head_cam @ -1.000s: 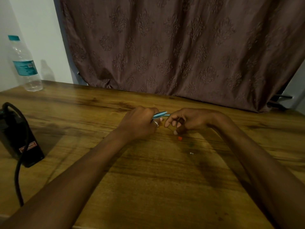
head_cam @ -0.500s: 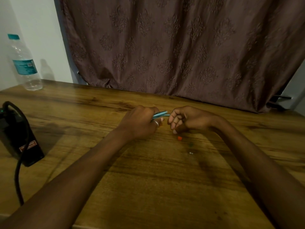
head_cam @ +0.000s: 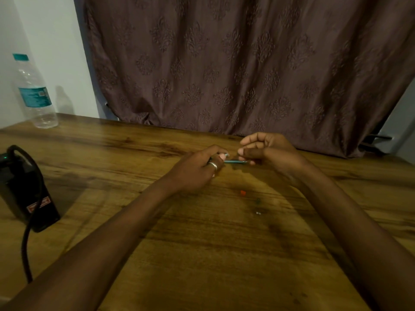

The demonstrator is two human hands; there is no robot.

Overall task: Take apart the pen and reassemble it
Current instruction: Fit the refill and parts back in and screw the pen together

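My left hand [head_cam: 197,169] is closed around a thin teal pen barrel [head_cam: 234,162], which pokes out to the right of the fist just above the table. My right hand [head_cam: 267,151] is curled right beside it, with thumb and fingertips at the barrel's free end; whether they pinch it or a small part is unclear. Three loose small pieces lie on the wood nearer to me: an orange piece [head_cam: 243,193], a dark green piece [head_cam: 258,200] and a tiny silver piece [head_cam: 258,213].
The wooden table [head_cam: 202,254] runs to a brown patterned curtain [head_cam: 247,63] at the back. A clear water bottle [head_cam: 33,93] stands at the far left corner. A black box with a thick cable [head_cam: 24,194] sits at the left edge.
My right hand has lifted off the table and shifted right and up, away from the orange piece. The left hand has tilted the barrel flatter.
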